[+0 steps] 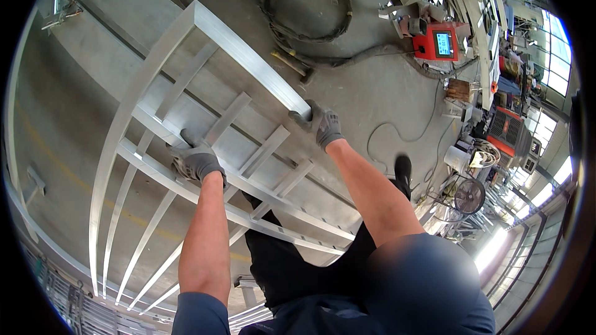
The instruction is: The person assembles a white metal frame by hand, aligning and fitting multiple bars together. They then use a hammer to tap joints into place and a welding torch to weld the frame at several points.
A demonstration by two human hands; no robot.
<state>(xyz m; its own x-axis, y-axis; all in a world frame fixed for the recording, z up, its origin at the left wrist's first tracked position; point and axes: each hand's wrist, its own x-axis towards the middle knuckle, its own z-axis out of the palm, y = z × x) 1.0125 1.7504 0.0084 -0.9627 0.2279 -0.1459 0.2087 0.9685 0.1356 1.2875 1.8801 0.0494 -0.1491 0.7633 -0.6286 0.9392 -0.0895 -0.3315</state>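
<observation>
Silver metal frame with slats lies at a slant over grey metal tabletop, its top corner pointing up-left and long bars running past the tabletop's edge toward the person's legs. Left gloved hand: fingers curled round an inner rail, grasping. Right gloved hand: fingers grasping the outer bar at its lower-right end. Open concrete floor right of that bar; hammer and black cable coil lie beyond it, red machine with screen farther right, well apart.
</observation>
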